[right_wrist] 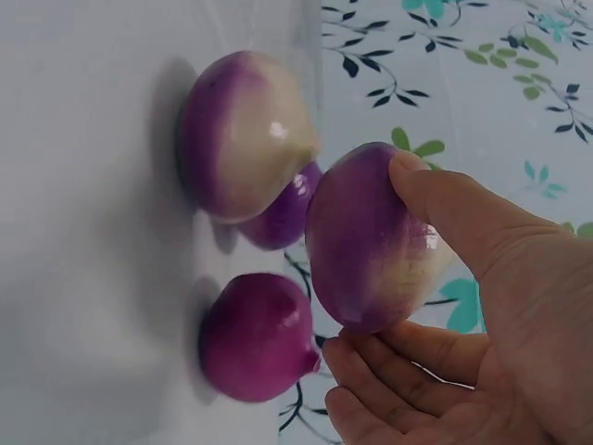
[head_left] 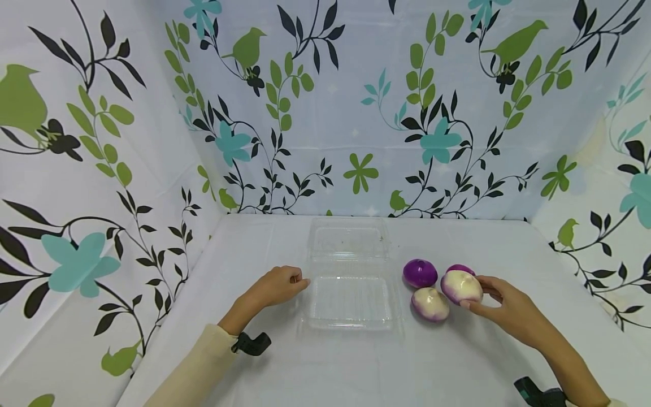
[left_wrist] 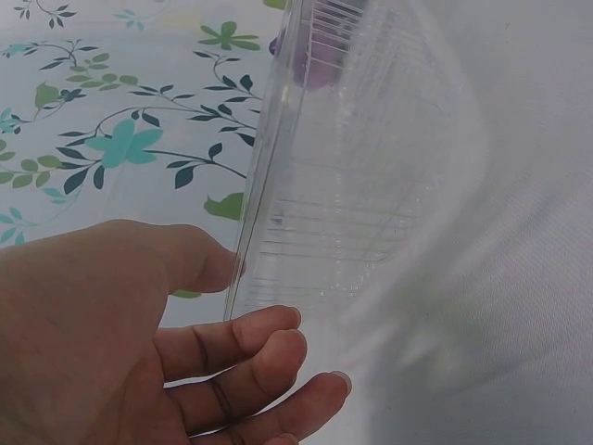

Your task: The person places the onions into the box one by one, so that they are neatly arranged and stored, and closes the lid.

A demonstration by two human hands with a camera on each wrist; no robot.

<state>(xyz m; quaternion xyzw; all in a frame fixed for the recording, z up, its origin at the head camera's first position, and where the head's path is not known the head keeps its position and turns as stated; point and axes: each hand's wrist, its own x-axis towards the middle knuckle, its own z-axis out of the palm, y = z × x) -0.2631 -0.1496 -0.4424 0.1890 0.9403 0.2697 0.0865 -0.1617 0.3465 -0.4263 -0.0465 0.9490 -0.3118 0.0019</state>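
Observation:
A purple-and-white turnip (right_wrist: 371, 241) is gripped between the thumb and fingers of my right hand (head_left: 508, 308), raised beside the other vegetables. Another turnip (head_left: 430, 304) lies to its left on the table. Behind it sits a dark purple onion (head_left: 420, 273). A magenta onion (right_wrist: 259, 336) is partly hidden behind the held turnip in the head view. My left hand (head_left: 277, 287) pinches the left edge of a clear plastic clamshell container (head_left: 351, 302), thumb on its rim and fingers curled beneath. The container lies open, its lid (head_left: 348, 243) folded back away from me.
A white cloth (head_left: 330, 373) covers the table. Floral fabric (head_left: 351, 102) hangs behind it and along both sides. Dark wrist cameras (head_left: 251, 343) are strapped to both forearms.

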